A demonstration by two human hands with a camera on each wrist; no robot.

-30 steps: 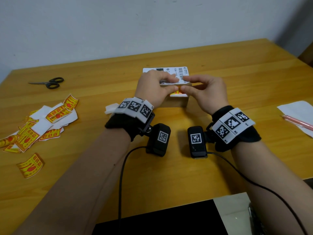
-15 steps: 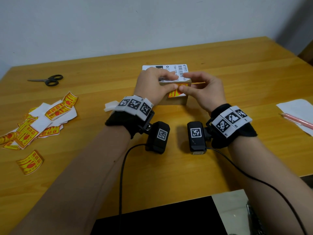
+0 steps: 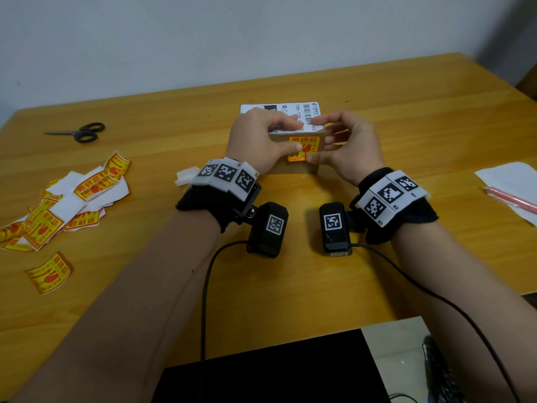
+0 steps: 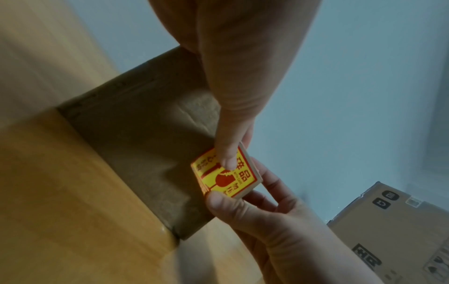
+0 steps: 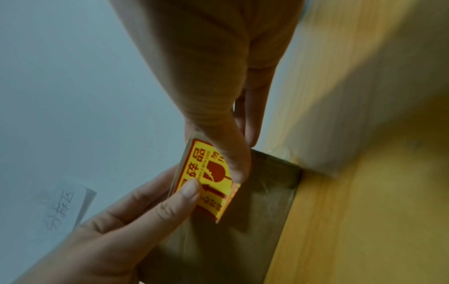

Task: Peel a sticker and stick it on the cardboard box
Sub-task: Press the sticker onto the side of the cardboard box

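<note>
While both thumbs press the sticker (image 3: 303, 148) onto the cardboard box (image 3: 293, 167) near face, left hand (image 3: 255, 141) and right hand (image 3: 348, 146) curl over its top edge; sticker's lower edge lifted, smooth downward.

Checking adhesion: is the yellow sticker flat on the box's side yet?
Mostly: sticker lies against cardboard box, both thumbs pressing; its lower corner still lifts.

Scissors (image 3: 78, 132) far left; pink pen (image 3: 510, 199) on paper (image 3: 511, 178) right.
</note>
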